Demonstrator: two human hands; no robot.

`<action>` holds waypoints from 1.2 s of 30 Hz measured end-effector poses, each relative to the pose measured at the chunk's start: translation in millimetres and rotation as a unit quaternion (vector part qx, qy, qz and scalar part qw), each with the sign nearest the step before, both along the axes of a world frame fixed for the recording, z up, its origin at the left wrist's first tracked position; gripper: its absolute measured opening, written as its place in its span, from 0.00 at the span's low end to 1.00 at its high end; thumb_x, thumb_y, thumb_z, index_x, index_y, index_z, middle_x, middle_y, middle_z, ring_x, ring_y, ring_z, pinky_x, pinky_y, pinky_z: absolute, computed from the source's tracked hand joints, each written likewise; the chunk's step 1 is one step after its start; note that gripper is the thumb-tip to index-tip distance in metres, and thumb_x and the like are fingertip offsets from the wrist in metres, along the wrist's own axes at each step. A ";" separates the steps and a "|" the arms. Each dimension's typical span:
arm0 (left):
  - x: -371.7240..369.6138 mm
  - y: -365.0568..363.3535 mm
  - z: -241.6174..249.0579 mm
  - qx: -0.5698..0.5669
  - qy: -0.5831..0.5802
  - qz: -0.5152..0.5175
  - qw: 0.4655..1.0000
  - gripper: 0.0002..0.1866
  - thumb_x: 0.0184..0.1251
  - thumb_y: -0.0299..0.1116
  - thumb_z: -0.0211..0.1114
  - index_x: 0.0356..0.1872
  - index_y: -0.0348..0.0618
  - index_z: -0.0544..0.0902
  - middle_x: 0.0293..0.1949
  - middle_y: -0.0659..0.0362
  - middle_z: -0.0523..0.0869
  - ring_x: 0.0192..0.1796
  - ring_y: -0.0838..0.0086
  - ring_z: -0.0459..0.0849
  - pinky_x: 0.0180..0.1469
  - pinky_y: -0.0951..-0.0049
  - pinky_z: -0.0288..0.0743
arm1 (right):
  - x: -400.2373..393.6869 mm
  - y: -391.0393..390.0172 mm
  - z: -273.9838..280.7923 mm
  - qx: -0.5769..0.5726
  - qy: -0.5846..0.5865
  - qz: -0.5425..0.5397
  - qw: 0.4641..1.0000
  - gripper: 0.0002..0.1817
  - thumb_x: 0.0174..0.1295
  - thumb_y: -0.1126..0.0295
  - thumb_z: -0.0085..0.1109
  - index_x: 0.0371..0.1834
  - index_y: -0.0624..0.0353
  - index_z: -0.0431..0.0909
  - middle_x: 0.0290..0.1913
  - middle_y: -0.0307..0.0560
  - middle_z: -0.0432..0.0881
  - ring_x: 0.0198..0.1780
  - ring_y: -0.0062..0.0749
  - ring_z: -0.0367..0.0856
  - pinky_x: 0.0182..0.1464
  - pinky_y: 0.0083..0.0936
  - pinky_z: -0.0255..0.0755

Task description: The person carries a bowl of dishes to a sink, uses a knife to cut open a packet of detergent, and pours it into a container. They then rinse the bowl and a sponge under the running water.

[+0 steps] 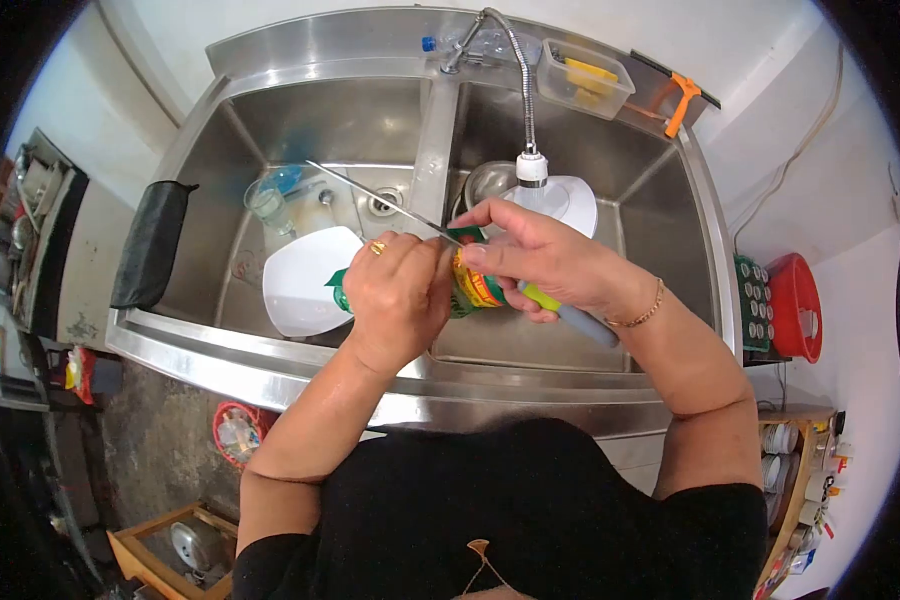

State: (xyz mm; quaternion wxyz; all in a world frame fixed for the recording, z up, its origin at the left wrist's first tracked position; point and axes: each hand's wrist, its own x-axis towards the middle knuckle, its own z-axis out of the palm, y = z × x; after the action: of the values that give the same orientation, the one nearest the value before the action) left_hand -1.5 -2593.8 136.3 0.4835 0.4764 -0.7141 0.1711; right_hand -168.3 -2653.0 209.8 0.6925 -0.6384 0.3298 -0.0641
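Over the sink's middle divider, my left hand [400, 295] is closed round a green packet [480, 285] with a yellow and red label. A green corner of it sticks out on the left side of that hand. My right hand [545, 255] grips a knife [380, 197] by its lime-green and grey handle. The blade points up and left, and its base lies against the top of the packet. My fingers partly hide the packet. Under my left hand, a white square plate [295, 285] lies in the left basin.
The left basin also holds a glass [268, 205] and a spoon [327, 198]. A flexible tap [532, 168] hangs over a white dish [575, 208] and a metal bowl [490, 185] in the right basin. Behind stands a plastic box [585, 80] with a yellow sponge. A dark cloth [153, 245] drapes the left rim.
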 end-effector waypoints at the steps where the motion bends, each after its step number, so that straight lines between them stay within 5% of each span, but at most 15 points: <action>1: 0.5 -1.4 -0.1 0.001 0.038 0.013 0.999 0.07 0.40 0.21 0.65 0.23 0.41 0.77 0.20 0.59 0.74 0.21 0.65 0.74 0.25 0.69 0.65 | -3.0 0.0 0.0 0.012 -0.009 0.002 1.000 0.24 0.66 0.58 0.51 0.61 0.57 0.60 0.23 0.36 0.68 0.15 0.14 0.63 0.13 0.14 0.57; 17: -0.8 4.0 -1.9 0.032 -0.061 -0.040 0.997 0.08 0.38 0.19 0.63 0.22 0.41 0.76 0.19 0.58 0.73 0.20 0.64 0.71 0.23 0.67 0.64 | -1.1 -7.8 -12.4 0.026 0.007 0.014 1.000 0.20 0.65 0.57 0.51 0.55 0.55 0.66 0.21 0.33 0.66 0.17 0.12 0.62 0.15 0.11 0.55; 26: 0.0 -1.3 -4.3 0.002 -0.006 0.015 1.000 0.08 0.43 0.21 0.65 0.28 0.40 0.79 0.21 0.59 0.74 0.22 0.66 0.73 0.25 0.69 0.65 | -20.0 -2.1 -2.4 0.091 -0.026 -0.008 0.996 0.25 0.66 0.62 0.49 0.67 0.52 0.61 0.22 0.35 0.65 0.18 0.15 0.62 0.15 0.12 0.54; 36: 0.9 0.8 -2.8 0.000 -0.039 -0.034 0.999 0.11 0.36 0.20 0.63 0.27 0.39 0.77 0.22 0.57 0.72 0.23 0.64 0.72 0.27 0.68 0.65 | -6.4 -11.2 -14.2 0.080 -0.021 -0.024 0.996 0.19 0.62 0.65 0.56 0.57 0.54 0.73 0.19 0.34 0.69 0.15 0.14 0.63 0.13 0.14 0.56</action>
State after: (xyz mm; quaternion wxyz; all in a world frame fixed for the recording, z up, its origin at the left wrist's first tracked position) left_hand -0.5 -2593.0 133.5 0.4609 0.4454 -0.7479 0.1727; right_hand -174.7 -2664.2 195.7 0.7461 -0.5717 0.3345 -0.0678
